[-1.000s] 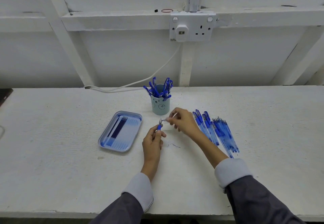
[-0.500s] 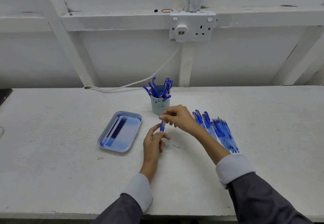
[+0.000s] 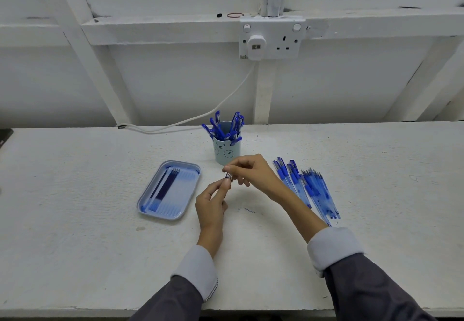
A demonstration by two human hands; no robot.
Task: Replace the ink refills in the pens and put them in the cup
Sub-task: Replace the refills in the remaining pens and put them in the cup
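Gripping the pen (image 3: 228,176) by its barrel in the curled left hand (image 3: 211,207), pinching its tip end with the right hand (image 3: 252,172), above the desk (image 3: 100,245), just near of the cup (image 3: 226,154), between tray (image 3: 148,210) and loose pens (image 3: 310,190). Hold barrel still; twist tip squarely, likely until snug.

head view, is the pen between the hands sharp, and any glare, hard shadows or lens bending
Head view: light is soft and even, only faint shadows under the left hand and right hand; the pen they pinch is small and slightly smeared; the far edge of the table stays nearly straight; the tray shows mild sheen, no harsh glare.
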